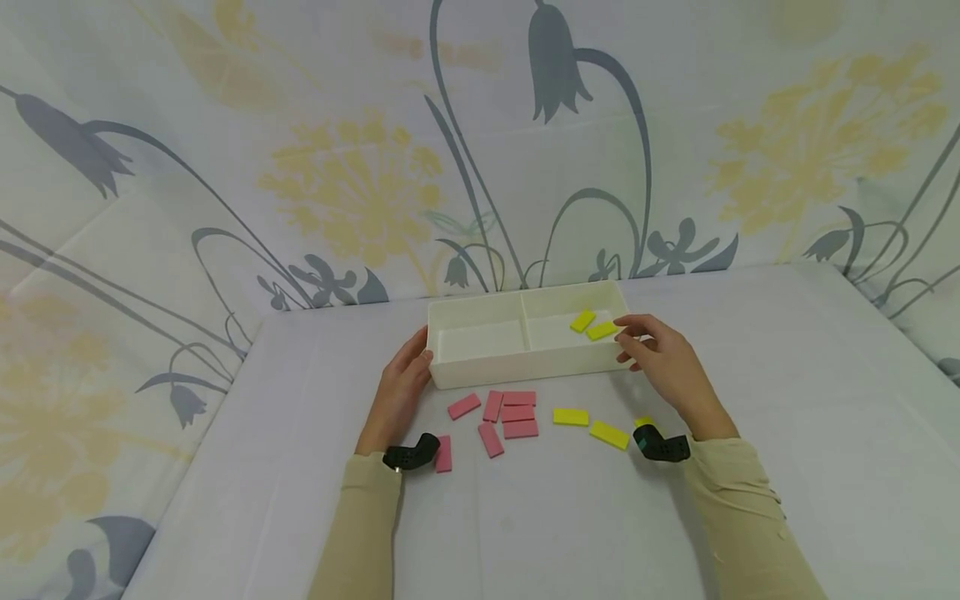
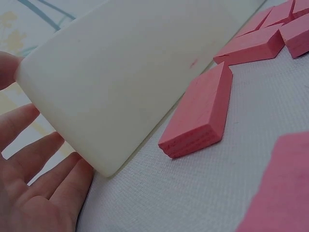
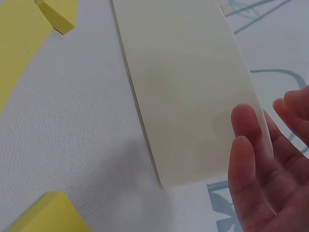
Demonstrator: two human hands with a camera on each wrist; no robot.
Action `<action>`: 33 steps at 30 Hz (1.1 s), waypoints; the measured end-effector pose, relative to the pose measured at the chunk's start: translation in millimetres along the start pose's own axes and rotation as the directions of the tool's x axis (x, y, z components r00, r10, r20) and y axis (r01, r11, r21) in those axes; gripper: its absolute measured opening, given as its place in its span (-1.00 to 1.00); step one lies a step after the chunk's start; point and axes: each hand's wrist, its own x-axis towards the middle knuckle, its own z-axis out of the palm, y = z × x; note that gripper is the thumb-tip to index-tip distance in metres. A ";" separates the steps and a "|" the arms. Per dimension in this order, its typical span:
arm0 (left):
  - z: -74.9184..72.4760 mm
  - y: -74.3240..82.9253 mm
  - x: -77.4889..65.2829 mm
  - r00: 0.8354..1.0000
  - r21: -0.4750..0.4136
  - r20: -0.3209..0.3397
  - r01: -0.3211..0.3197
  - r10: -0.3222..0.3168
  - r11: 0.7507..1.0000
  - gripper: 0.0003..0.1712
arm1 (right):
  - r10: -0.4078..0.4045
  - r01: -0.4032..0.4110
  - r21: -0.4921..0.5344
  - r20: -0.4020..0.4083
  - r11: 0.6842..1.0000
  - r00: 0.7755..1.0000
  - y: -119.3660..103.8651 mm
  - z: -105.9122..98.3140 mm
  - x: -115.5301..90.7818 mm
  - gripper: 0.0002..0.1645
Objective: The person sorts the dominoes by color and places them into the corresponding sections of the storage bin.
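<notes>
A white two-compartment box stands in front of me, its long wall towards me. My left hand rests against the box's left end; in the left wrist view its fingers lie along that end wall. At the right front corner is my right hand, fingers loosely bent around the rim, with nothing held between them. Two yellow blocks, one farther back and one right by the right fingertips, lie in the right compartment.
Several pink blocks lie before the box, one beside my left wrist. Yellow blocks are scattered to the right, one partly hidden by the right wrist camera. A flowered cloth hangs behind the table.
</notes>
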 end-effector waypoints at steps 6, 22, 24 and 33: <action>0.2 2.1 0.0 1.000 0.025 0.002 0.003 -0.003 1.000 -0.42 | -0.029 0.030 0.004 -0.077 1.000 0.997 -0.5 -0.5 -0.2 -0.58; -6.9 -19.3 9.1 0.999 0.022 -0.035 0.007 -0.007 1.000 -0.44 | -0.034 0.035 0.032 -0.042 0.999 0.999 2.1 1.2 0.7 -0.59; -6.7 -19.3 8.9 0.999 0.027 -0.037 0.012 -0.011 1.000 -0.45 | -0.044 0.044 0.032 -0.019 0.999 0.999 2.0 1.4 0.3 -0.59; -6.3 -17.4 7.4 0.999 0.048 -0.035 0.002 -0.001 0.999 -0.44 | -0.039 0.038 0.013 0.091 0.999 0.995 -0.9 2.6 0.4 -0.61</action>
